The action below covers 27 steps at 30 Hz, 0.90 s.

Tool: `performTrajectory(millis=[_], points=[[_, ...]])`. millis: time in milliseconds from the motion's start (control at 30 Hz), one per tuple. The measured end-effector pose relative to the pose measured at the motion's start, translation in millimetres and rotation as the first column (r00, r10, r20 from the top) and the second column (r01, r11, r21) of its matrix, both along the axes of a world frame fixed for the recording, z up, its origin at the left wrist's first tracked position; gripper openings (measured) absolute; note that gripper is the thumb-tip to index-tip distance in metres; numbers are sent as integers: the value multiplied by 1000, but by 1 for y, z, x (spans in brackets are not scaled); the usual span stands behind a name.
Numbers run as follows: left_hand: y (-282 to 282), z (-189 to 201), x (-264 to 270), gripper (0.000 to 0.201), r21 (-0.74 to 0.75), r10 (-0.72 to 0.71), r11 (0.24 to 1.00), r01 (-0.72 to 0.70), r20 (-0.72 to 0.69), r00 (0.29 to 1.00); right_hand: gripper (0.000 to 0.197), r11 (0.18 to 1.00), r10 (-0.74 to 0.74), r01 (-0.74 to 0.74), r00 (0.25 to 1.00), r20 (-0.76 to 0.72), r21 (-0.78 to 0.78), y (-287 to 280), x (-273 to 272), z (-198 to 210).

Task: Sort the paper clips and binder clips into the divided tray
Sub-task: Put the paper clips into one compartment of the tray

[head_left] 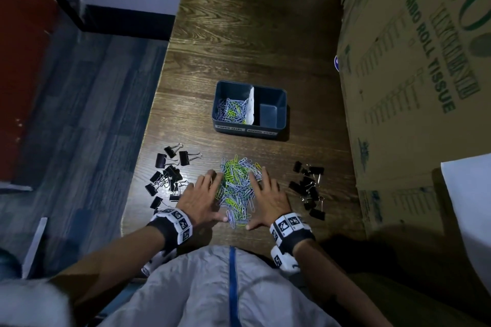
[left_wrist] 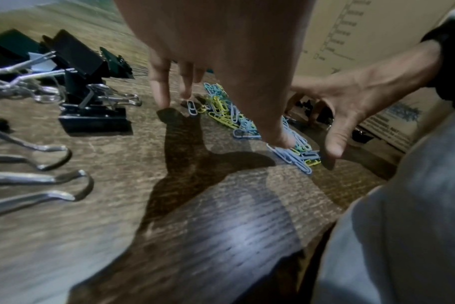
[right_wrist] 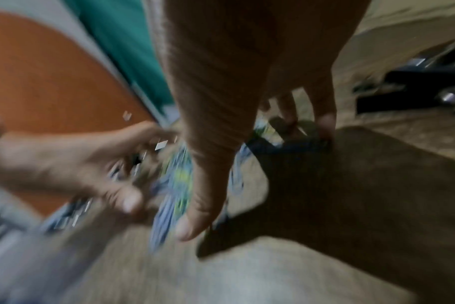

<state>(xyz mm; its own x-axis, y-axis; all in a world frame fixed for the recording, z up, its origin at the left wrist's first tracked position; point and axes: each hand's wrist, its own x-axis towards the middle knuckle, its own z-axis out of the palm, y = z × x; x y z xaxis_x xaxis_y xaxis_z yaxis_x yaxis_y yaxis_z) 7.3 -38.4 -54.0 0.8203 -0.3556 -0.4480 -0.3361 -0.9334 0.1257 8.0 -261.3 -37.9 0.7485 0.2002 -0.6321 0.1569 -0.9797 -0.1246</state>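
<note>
Head view: paper clips (head_left: 237,188) lie heaped on the counter (head_left: 252,34), nearer the person than the tray (head_left: 281,125). Left hand (head_left: 201,198) and right hand (head_left: 266,200) flank the heap, fingers spread wide and straight, tips touching its edges, gripping nothing. More paper clips fill the tray's left compartment. Binder clips (head_left: 170,175) lie left of the heap, others (head_left: 309,188) right of it.

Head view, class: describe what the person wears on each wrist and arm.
Both forearms are bare, with no sleeves. Behind the left hand and the right hand, each wrist carries a black band set with white blocks printed with black square-patterned markers.
</note>
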Motion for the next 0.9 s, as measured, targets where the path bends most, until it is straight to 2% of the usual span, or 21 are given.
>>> performTrajectory(millis=[67,133,200,400,467,667,767,900], points=[[-8,-2,1,136,37,-25,999,28,-57,998,158,999,40,-38,998,41,-39,7,-4,-11],[-16,-4,5,136,36,-25,999,28,-87,996,156,1000,-21,22,995,94,-8,10,1,-15],[-23,-7,10,130,-31,11,999,-14,-97,995,145,997,-71,67,991,112,37,9,10,-13],[-22,-9,24,76,-333,77,937,-108,-103,992,87,978,-151,142,987,51,151,9,29,-2],[-18,-4,25,59,-366,79,925,-107,-91,993,73,977,-156,147,987,48,157,7,32,0],[-13,12,34,24,-426,129,890,-164,-109,986,44,961,-216,199,974,74,195,1,40,9],[-10,16,41,22,-442,145,883,-158,-65,987,29,928,-300,276,952,62,251,-2,45,14],[-6,35,49,26,-465,22,884,-42,-49,999,22,914,-318,280,944,89,294,-5,49,23]])
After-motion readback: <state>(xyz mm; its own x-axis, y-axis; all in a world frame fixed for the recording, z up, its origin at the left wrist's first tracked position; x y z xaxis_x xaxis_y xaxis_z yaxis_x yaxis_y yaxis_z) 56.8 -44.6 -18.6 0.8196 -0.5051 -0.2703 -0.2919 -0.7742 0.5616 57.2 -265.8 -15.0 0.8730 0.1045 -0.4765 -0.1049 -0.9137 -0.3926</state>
